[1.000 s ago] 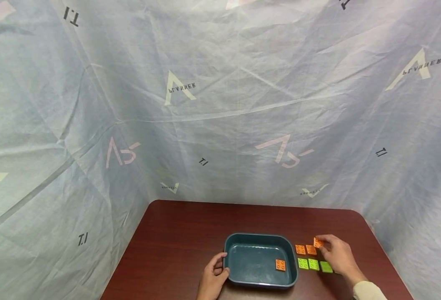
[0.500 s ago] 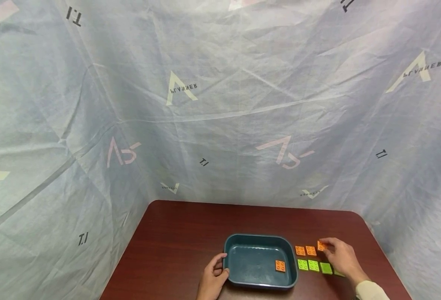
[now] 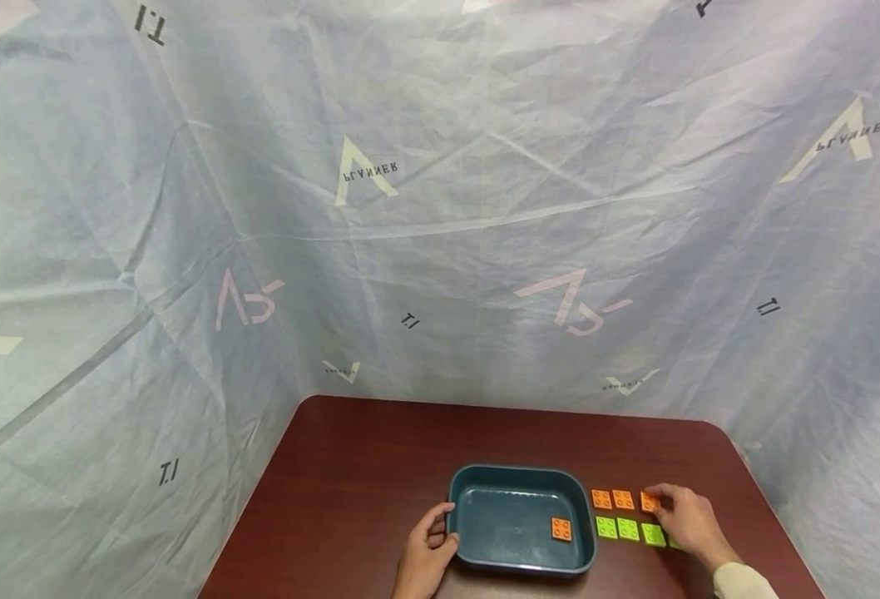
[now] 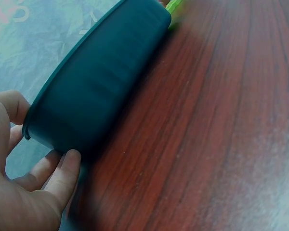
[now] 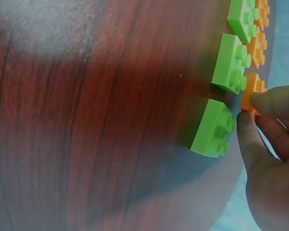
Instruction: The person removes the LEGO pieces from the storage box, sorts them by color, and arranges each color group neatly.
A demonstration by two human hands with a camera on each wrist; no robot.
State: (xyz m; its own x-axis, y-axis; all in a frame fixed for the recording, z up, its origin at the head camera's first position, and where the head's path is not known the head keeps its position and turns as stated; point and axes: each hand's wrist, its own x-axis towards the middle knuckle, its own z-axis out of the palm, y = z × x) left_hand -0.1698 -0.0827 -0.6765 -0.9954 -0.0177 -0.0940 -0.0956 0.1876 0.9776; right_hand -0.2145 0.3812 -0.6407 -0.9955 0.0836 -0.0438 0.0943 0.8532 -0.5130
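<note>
My left hand [image 3: 425, 556] grips the left end of a dark teal tray [image 3: 518, 569]; the left wrist view shows fingers at its rim and the thumb against its side. One orange toy brick [image 3: 561, 529] lies inside, toward the right. To the right of the tray, my right hand [image 3: 689, 522] pinches another orange brick [image 3: 647, 502] between thumb and fingers, level with two orange bricks [image 3: 623, 499]. In the right wrist view this pinched brick [image 5: 252, 89] is partly covered by fingers. Nearer me runs a row of green bricks [image 3: 628, 529], its right end partly hidden by my hand.
The dark red wooden table [image 3: 358, 499] has rounded far corners. Grey printed sheeting [image 3: 440, 333] hangs behind it and along the sides. The tray's right wall stands close to the leftmost bricks.
My right hand has brought its orange brick down and slightly right, into line with the other two orange ones. My left hand has stayed on the tray.
</note>
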